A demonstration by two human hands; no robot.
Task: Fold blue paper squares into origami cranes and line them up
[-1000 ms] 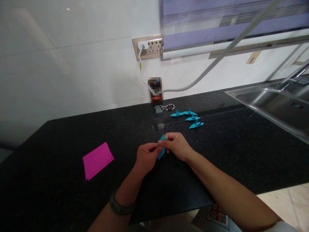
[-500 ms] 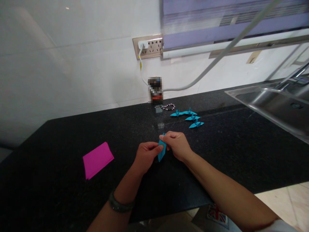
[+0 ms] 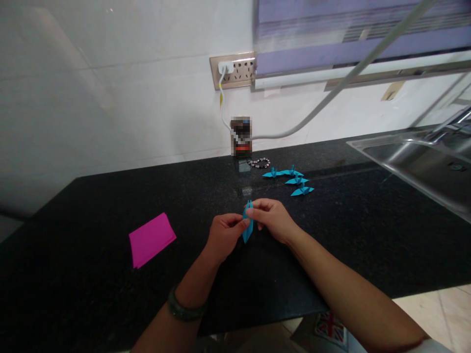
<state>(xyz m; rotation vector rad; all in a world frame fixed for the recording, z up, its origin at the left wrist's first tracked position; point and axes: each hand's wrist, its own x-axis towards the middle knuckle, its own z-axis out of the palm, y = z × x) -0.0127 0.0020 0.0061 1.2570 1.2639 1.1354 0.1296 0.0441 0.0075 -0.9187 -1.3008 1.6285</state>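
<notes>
Between my hands, a narrow piece of folded blue paper [image 3: 247, 235] is held above the dark counter, its upper end split into two points. My left hand [image 3: 225, 235] pinches its left side with the thumb on the front face. From the right, my right hand [image 3: 274, 218] grips its upper part between thumb and fingers. Fingertips behind the paper are hidden. Beyond my right hand, several folded blue paper cranes [image 3: 302, 190] sit grouped on the counter. To the left of my left hand lies a stack of pink paper sheets [image 3: 151, 240].
A black stone counter [image 3: 91, 211] runs along a white tiled wall. A beaded loop [image 3: 260, 163] lies by a pixelated upright object [image 3: 241, 137] with a cable. A steel sink [image 3: 415, 166] is at the right. A wall socket [image 3: 235, 71] holds a white plug.
My right thumb has shifted down the folded paper, and the two points at its top now show more clearly. The whole view has moved slightly; both hands keep hold.
</notes>
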